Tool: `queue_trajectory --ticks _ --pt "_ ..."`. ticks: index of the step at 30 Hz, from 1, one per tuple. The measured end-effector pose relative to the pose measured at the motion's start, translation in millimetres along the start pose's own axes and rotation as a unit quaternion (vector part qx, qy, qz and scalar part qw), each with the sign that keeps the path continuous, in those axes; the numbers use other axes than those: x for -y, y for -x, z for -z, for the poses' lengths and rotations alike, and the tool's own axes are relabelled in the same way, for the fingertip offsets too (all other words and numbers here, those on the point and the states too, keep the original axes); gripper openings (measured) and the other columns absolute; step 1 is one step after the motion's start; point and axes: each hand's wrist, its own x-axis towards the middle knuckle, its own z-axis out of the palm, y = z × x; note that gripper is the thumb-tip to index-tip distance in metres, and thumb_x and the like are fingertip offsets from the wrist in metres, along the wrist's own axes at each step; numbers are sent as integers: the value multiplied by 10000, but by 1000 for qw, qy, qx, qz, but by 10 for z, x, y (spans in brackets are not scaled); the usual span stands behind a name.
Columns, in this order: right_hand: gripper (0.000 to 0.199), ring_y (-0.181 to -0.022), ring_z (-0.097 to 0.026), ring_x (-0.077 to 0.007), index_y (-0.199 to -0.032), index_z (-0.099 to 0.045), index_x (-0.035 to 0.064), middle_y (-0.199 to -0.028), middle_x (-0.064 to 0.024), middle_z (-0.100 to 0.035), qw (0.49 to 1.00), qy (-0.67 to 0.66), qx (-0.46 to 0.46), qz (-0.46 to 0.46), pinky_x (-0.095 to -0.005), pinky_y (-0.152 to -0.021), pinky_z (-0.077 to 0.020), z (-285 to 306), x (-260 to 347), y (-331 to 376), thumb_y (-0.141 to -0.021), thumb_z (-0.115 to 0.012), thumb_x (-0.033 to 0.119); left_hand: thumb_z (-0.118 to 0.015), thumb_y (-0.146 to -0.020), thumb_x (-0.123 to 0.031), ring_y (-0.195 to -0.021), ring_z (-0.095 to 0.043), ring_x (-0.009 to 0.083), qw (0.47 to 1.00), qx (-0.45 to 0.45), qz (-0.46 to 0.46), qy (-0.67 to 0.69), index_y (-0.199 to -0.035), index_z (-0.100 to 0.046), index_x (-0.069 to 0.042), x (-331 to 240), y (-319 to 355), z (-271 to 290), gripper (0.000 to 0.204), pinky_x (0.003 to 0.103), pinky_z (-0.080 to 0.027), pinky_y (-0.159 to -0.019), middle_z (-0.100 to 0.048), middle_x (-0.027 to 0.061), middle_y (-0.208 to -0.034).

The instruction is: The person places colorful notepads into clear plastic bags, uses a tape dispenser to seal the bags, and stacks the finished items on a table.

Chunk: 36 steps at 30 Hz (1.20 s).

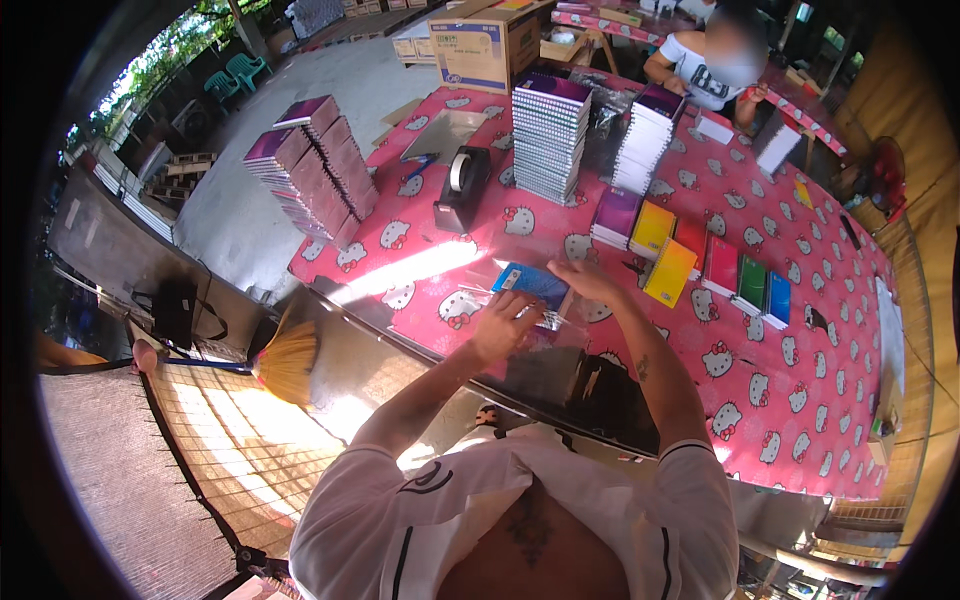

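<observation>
A blue notebook (pixel 532 283) lies at the near edge of the table, with clear plastic film (pixel 571 326) around its near side. My left hand (pixel 506 324) is closed over the notebook's near left part, its fingers bent onto the film. At the notebook's right side my right hand (pixel 592 284) grips the edge, its fingers reaching to the far corner; its thumb is hardly visible. Just right of my hands lies a yellow notebook (pixel 670 272). Beyond it runs a row of small notebook stacks, among them purple (pixel 615 215), red (pixel 721 265), green (pixel 751 280) and blue (pixel 777 298) ones.
A black tape dispenser (pixel 463 190) stands ahead of my left hand. Tall notebook stacks (pixel 552 140) rise farther back, and purple-covered stacks (pixel 312 175) stand at the left edge. Behind is a cardboard box (pixel 483 52). Across the pink tablecloth (pixel 760 375) sits another person (pixel 705 75).
</observation>
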Motion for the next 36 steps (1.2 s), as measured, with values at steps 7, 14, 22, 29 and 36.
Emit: queue_trajectory --ticks 7,14,22,29,36 --pt "838 -1008 -698 -253 -1512 -377 52 -1247 -192 -635 959 -275 39 -48 -369 -929 -489 255 -3 456 -970 -390 691 -535 -970 -13 -1039 -676 299 903 15 303 305 -1269 -564 9 433 -66 -2 301 374 -536 -862 -681 201 -1106" --pt "372 -1300 -486 -296 -1150 -689 136 -1382 -85 -523 917 190 -210 282 -492 -1106 -338 122 751 821 -847 -743 345 -734 -835 -184 -883 -605 342 927 -172 333 26 -1222 -641 -82 2040 -269 220 411 406 -509 -822 -667 179 -934" --pt "310 -1183 -531 -230 -1067 -714 150 -1271 -16 -573 890 244 -298 242 -471 -1086 -312 -103 1147 838 -827 -744 344 -755 -839 -247 -588 -531 122 718 -94 523 450 -972 -718 -61 2791 -227 178 232 304 -475 -577 -613 5 -741" --pt "409 -1112 -568 -209 -1138 -713 145 -1131 -5 -658 890 284 -293 205 -440 -1060 -300 -392 1281 642 -820 -743 400 -629 -842 -182 -765 -718 375 921 45 362 -136 -854 -693 -28 2419 -289 398 167 437 -561 -658 -712 201 -822" --pt "371 -1041 -605 -226 -1079 -734 145 -1030 -4 -687 900 256 -298 191 -439 -1038 -312 -489 1340 538 -795 -746 384 -702 -897 -18 -919 -658 125 836 183 115 505 -1164 -684 -41 1141 -624 760 269 297 -522 -867 -695 49 -946"
